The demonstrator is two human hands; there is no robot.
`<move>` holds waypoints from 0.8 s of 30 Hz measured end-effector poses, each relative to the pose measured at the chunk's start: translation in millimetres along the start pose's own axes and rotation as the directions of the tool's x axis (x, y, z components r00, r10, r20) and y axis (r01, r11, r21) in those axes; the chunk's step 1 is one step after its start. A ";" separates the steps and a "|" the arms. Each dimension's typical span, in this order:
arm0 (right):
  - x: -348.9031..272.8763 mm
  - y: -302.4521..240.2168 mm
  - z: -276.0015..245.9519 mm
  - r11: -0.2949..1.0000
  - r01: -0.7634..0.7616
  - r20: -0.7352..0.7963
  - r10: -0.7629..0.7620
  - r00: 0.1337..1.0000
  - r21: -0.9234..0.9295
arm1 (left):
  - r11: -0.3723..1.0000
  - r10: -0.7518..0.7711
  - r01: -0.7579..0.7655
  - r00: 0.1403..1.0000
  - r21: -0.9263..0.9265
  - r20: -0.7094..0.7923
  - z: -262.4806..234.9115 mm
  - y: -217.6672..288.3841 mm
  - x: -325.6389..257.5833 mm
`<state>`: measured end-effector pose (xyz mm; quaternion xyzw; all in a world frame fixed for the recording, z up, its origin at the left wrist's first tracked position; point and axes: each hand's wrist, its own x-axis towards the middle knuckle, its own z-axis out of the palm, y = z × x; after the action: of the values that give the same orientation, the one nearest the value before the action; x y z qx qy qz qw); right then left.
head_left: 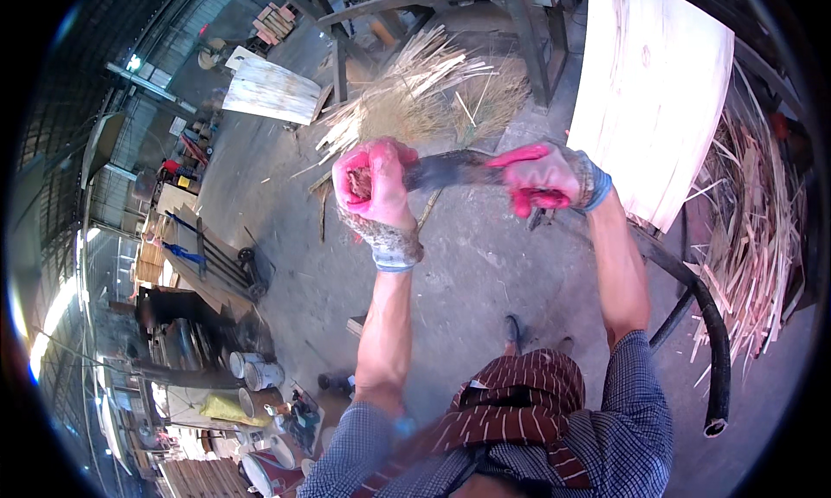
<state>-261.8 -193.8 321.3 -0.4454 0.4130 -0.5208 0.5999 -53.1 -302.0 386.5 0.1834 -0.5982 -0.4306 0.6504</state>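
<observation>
Both my hands wear stained pink-and-white work gloves and are raised in front of me at chest height. My left hand (378, 190) is closed in a fist, and a rough brown end shows in its curl. From that fist a dark, band-like thing (454, 171) stretches across to my right hand (550, 179); motion smears it, so its kind cannot be made out. The right hand's upper finger lies straight along its end, with the other fingers bent below, and the thing sits between them.
A large pale wood sheet (649, 91) stands at the right, beside a heap of thin wood strips (753, 221). A black hose (714, 351) curves down there. More strips (424, 74) lie under a metal frame (519, 30). Buckets (262, 374) and a trolley (212, 251) stand left.
</observation>
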 end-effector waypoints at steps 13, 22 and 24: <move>55.7 -14.4 -23.6 0.816 0.464 0.397 -0.321 0.860 -0.345 | 0.987 -0.071 0.081 0.995 -0.137 0.071 5.6 0.7 8.4; -15.1 69.1 13.8 1.000 0.013 -0.310 -0.021 0.950 -0.028 | 0.929 -0.077 0.089 0.996 -0.359 0.047 -1.4 -8.3 6.2; -8.7 77.5 17.0 0.998 0.044 -0.346 -0.055 0.937 -0.040 | 0.920 -0.076 0.094 0.995 -0.379 0.064 -6.8 -10.3 4.2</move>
<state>-226.6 -178.7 251.3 -0.3663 0.5093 -0.5993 0.4972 -50.6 -312.9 379.8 0.0686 -0.5100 -0.5710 0.6397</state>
